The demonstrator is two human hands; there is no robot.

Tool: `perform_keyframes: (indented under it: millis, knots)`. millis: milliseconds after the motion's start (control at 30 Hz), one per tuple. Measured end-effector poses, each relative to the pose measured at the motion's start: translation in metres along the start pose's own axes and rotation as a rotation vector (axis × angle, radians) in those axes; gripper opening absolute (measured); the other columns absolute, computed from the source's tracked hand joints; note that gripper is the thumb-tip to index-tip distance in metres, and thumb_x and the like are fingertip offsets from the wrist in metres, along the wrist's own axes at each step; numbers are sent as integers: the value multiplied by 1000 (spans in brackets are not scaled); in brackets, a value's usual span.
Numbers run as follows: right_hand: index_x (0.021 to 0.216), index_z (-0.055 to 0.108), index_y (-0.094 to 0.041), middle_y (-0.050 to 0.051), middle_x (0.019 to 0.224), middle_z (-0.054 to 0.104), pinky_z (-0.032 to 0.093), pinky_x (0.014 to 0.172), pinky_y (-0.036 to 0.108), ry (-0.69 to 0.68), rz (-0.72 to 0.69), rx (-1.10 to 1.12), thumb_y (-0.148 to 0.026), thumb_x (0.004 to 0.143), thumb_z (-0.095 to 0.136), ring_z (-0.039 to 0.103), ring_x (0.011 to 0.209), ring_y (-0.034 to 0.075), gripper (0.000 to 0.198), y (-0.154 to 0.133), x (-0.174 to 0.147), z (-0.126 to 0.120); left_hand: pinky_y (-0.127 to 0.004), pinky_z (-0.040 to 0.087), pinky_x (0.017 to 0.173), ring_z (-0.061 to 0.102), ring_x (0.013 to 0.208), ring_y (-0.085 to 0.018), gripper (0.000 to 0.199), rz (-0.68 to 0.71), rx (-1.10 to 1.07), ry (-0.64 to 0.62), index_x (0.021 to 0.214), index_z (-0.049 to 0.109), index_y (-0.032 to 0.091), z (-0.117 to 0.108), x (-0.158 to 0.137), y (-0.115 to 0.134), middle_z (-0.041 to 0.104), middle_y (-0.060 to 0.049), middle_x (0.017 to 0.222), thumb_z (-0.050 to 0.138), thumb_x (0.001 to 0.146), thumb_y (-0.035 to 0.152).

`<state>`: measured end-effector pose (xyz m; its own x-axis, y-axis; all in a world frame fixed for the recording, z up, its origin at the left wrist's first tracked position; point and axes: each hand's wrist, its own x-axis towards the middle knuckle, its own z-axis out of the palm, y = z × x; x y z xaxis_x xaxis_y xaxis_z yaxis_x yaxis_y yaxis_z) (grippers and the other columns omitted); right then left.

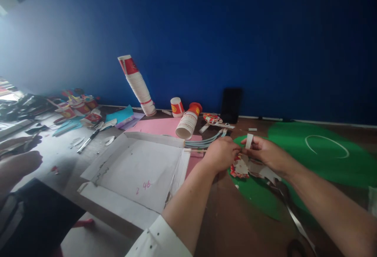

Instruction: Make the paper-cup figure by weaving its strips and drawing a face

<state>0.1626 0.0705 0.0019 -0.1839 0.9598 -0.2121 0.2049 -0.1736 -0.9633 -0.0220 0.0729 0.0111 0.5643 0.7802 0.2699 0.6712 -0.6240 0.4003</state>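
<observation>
My left hand (221, 154) is closed, its fingertips pinched together beside my right hand's; what lies between them is hidden. A thin wooden stick (194, 150) shows past the left side of that hand, and I cannot tell whether it is held. Between finger and thumb, my right hand (263, 154) grips a short white paper strip (249, 141), which stands upright. Just below both hands is a red and white cut paper piece (240, 167), over green paper (259, 198). Scissors (291, 210) lie beside my right forearm, blades toward the hands.
A shallow white box (129, 162) lies left of my arms. Behind it are a leaning stack of paper cups (138, 86), a lying stack (187, 124) and a single cup (177, 107). A phone (231, 105) leans on the blue wall. Another person's hand (20, 166) is at far left.
</observation>
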Motion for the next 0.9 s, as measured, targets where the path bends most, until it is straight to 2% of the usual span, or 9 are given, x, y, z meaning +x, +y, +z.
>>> perform_keyframes:
  millis: [233,533,667,733,800,900]
  knots:
    - [105,53,-22,-1,73,67,39,49,26,-6,5,-2,-45,56,84,60,58,15,63,-1,0,-1,-25,48,85,61,93,-17,28,-41,0,-48,94,75,22,-6,0,3,68,-3,94,47,93,25]
    - [104,59,-20,-1,67,65,41,50,26,27,-62,-139,-44,58,82,57,56,14,57,-3,0,-1,-25,48,79,62,88,-17,25,-88,-73,-27,89,75,22,-5,-1,0,68,-2,92,50,89,25]
    - [104,64,-21,4,81,71,50,63,31,-44,-18,-83,-51,56,83,66,74,22,60,-7,-1,-3,-24,48,79,62,88,-17,22,-104,-106,12,88,74,21,-3,-1,-2,68,-2,91,52,88,25]
    - [101,67,-22,7,90,73,52,73,33,-99,-24,-59,-57,61,79,68,87,25,55,-9,-2,-6,-24,48,80,62,88,-17,22,-110,-109,21,87,74,20,-2,0,-3,68,-3,90,52,88,24]
    - [95,70,-22,6,92,73,51,76,33,-97,-67,-120,-62,67,72,66,91,26,49,-9,-2,-8,-24,48,79,62,87,-17,22,-112,-109,21,86,74,20,-2,1,-3,68,-3,89,52,87,23]
    - [76,70,-22,2,70,68,46,63,29,-21,-123,-321,-69,69,66,62,73,21,48,-7,-1,-9,-24,47,77,61,86,-17,22,-113,-101,33,84,74,19,-2,1,-3,67,-3,88,52,87,22]
